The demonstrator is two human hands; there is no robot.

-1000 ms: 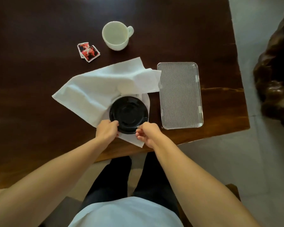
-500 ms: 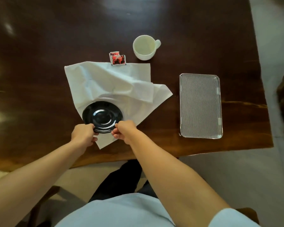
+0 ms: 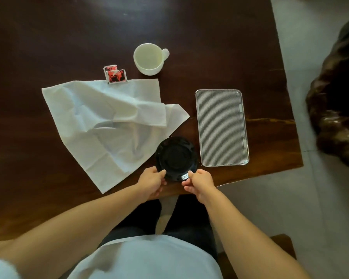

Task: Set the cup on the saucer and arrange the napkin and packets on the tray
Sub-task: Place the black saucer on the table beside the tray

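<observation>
A black saucer [image 3: 175, 157] is near the table's front edge, between the napkin and the tray. My left hand [image 3: 152, 180] grips its near-left rim and my right hand [image 3: 198, 182] grips its near-right rim. A crumpled white napkin [image 3: 101, 121] lies spread out to the left, its right corner just beside the saucer. Two red packets [image 3: 115, 74] rest at the napkin's far edge. A white cup [image 3: 149, 58] stands upright and empty behind them, handle to the right. The ribbed silver tray [image 3: 222, 127] lies bare on the right.
The dark wooden table [image 3: 48, 37] ends just right of the tray and just below my hands. A dark carved wooden object [image 3: 338, 93] stands on the floor to the right. A wooden seat [image 3: 282, 246] shows at the lower right.
Both hands have carried the saucer rightward off the napkin to the spot beside the tray. The napkin, cup, packets and tray have stayed in place; the camera view has shifted.
</observation>
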